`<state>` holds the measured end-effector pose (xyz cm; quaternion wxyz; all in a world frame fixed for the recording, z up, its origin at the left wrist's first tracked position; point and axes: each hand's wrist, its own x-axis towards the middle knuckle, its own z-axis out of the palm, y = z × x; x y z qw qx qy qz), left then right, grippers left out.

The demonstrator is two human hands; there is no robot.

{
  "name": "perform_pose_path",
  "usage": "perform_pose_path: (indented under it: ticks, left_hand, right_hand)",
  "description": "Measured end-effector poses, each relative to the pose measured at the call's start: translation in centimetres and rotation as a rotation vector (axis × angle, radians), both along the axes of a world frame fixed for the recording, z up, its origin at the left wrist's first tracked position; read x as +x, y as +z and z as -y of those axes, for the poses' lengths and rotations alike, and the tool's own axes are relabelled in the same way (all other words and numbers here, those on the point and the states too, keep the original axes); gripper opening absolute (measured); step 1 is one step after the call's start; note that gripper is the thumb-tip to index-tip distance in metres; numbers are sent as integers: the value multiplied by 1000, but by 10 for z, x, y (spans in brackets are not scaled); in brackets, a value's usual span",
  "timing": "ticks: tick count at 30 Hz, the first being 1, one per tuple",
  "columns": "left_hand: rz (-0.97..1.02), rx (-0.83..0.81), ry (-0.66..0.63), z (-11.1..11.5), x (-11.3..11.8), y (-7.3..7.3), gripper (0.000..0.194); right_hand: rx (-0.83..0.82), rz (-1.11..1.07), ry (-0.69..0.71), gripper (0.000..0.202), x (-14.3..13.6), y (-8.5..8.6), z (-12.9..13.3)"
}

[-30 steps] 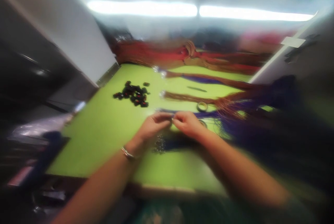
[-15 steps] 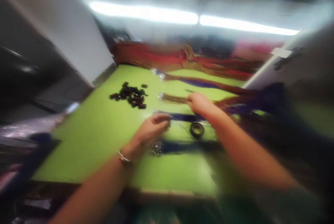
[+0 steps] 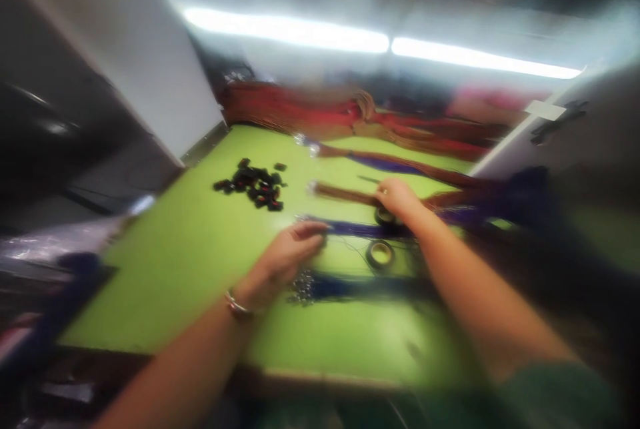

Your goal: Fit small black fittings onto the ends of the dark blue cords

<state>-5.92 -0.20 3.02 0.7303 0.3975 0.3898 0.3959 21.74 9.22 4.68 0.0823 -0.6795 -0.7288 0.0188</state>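
My left hand [image 3: 293, 249] has its thumb and fingers closed at the left end of a blue wire bundle [image 3: 353, 227]; its fingertips are blurred. My right hand [image 3: 400, 199] is closed on a brown wire bundle [image 3: 345, 193], whose pale shiny tips point left. Partly hidden under that hand is a dark tape roll [image 3: 384, 216]. Another black tape roll [image 3: 380, 254] lies between the two arms, with thin loose wires beside it. Nearer to me lies a second blue wire bundle [image 3: 350, 285] with shiny metal ends.
A pile of small black parts [image 3: 255, 183] lies left on the green table [image 3: 175, 275]. Farther back are a brown and blue bundle [image 3: 395, 163] and a thick row of red and brown wires [image 3: 300, 105]. Grey panels [image 3: 150, 82] stand at the sides, under lit tubes [image 3: 285, 29].
My right hand has slid a little to the right along the brown wires, and the tape roll under it now shows. My left hand stays at the blue bundle. The view has shifted slightly.
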Motion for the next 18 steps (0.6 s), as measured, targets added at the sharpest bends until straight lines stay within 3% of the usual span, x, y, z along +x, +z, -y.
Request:
perform_pose_path:
  ticks: [4,9,18]
  left_hand:
    - [2,5,-2,0,0,0,33]
    - [8,-12,28,1,1,4,33]
    - [-5,66,-25,1,0,1,32]
  right_hand:
    - [21,52,-7,21,-1,6,8]
    - [-8,-83,68,16,-11,15,14]
    - [-1,-470,437,17,-95,46,47]
